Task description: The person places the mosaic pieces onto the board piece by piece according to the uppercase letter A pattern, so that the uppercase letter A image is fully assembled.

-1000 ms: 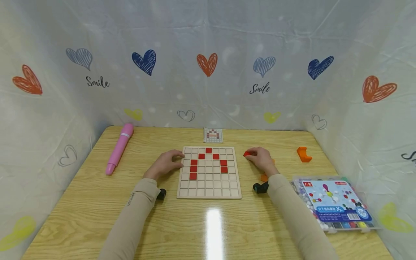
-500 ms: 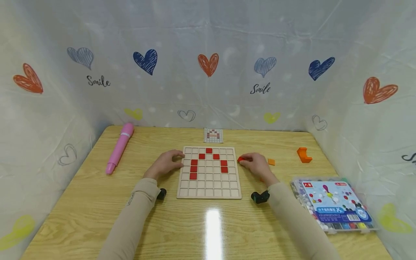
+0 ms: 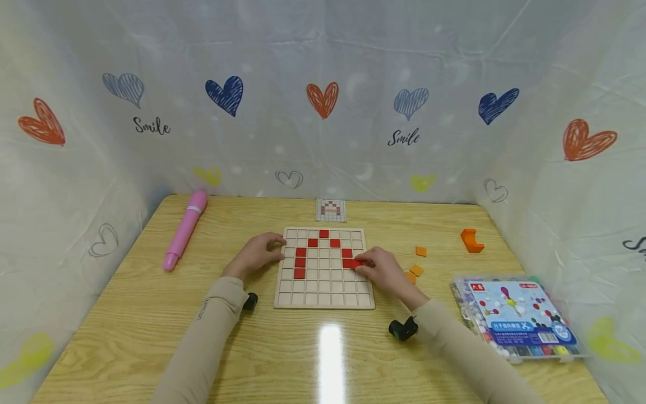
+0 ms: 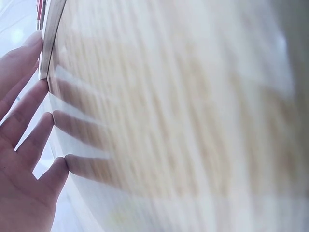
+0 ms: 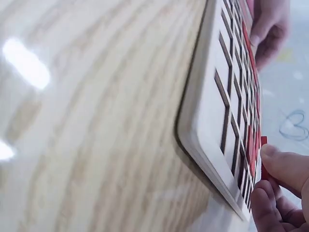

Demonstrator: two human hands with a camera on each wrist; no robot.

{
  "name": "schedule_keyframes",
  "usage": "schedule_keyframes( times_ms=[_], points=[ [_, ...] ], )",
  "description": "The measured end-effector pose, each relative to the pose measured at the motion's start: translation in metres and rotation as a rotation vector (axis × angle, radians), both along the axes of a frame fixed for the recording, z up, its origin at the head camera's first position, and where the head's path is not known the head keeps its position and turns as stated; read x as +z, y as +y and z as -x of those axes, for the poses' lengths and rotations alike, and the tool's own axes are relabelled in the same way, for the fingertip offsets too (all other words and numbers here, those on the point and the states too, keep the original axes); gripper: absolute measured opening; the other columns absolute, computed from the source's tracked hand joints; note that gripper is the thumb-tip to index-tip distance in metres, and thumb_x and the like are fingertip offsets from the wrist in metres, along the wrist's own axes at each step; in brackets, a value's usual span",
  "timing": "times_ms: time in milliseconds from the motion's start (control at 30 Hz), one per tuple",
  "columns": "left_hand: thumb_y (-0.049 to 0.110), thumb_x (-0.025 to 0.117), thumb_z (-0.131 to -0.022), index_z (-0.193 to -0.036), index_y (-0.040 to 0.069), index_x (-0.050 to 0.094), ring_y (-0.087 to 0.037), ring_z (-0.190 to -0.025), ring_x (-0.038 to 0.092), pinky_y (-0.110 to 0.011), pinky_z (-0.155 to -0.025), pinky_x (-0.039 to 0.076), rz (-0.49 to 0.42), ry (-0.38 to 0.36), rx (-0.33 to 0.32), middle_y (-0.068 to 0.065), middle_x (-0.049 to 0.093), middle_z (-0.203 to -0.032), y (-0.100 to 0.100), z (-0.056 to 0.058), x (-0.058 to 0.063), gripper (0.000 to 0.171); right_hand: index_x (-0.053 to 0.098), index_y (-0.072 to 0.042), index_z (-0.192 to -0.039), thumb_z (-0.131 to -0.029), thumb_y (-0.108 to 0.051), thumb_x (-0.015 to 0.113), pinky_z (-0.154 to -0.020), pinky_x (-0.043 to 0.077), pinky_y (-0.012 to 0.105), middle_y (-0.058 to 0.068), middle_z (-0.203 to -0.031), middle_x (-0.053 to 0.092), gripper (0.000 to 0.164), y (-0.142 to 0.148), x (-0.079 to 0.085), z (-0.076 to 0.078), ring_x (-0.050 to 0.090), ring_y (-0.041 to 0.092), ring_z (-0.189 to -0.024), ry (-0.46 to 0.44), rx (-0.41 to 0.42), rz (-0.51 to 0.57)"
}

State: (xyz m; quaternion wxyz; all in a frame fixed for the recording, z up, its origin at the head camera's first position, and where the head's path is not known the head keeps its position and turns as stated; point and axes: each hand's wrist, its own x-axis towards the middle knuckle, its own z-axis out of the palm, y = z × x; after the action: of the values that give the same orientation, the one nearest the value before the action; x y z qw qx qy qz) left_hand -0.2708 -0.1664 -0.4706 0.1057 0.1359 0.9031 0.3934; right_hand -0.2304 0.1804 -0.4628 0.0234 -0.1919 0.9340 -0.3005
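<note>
A square wooden grid board [image 3: 324,292] lies flat on the table, with several red tiles [image 3: 300,262] set in its cells in an arch shape. My left hand [image 3: 253,255] is at the board's left edge, thumb and fingertips against it; the left wrist view shows its fingers [image 4: 36,140] spread and fairly straight. Over the right side of the board, my right hand [image 3: 383,272] pinches a red tile [image 3: 357,263] between thumb and fingers, close beside a red tile in the grid. From the right wrist, the pinched tile [image 5: 263,140] appears partly hidden by the thumb.
Several orange tiles [image 3: 421,251] lie right of the board, and an orange bracket-shaped piece [image 3: 471,240] farther right. A pattern card [image 3: 331,210] is behind the board. A pink microphone-shaped object [image 3: 186,231] lies at left, a molecular model box [image 3: 522,314] at right.
My right hand has carried the red tile leftward and nearer to me, from beside the board to over its right columns. More orange tiles are uncovered. My left hand has stayed put.
</note>
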Motion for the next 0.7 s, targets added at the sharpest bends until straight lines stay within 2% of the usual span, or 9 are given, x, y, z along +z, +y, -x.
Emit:
schedule_keyframes(
  times_ms=[267,700],
  points=[
    [0.015,0.07,-0.095,-0.131,0.004,0.063,-0.041,-0.146,0.036,-0.056,-0.123,0.026,0.009,0.003,-0.004,-0.019,0.049,-0.15,-0.001,0.001,-0.001,0.038,0.076,-0.004,-0.114,-0.09,-0.015,0.076,-0.074,0.051,0.027,0.007,-0.099,0.068,0.027,-0.011,-0.006,-0.008,0.057,0.013,-0.084,-0.01,0.009,0.009],
    [0.016,0.071,-0.094,-0.131,0.004,0.063,-0.04,-0.145,0.037,-0.055,-0.123,0.026,0.008,0.003,-0.01,-0.019,0.051,-0.148,0.0,0.002,-0.001,0.039,0.076,-0.004,-0.113,-0.09,-0.009,0.075,-0.076,0.054,0.029,0.009,-0.105,0.066,0.024,-0.017,-0.003,-0.016,0.06,0.014,-0.087,0.012,0.042,-0.006]
  ],
)
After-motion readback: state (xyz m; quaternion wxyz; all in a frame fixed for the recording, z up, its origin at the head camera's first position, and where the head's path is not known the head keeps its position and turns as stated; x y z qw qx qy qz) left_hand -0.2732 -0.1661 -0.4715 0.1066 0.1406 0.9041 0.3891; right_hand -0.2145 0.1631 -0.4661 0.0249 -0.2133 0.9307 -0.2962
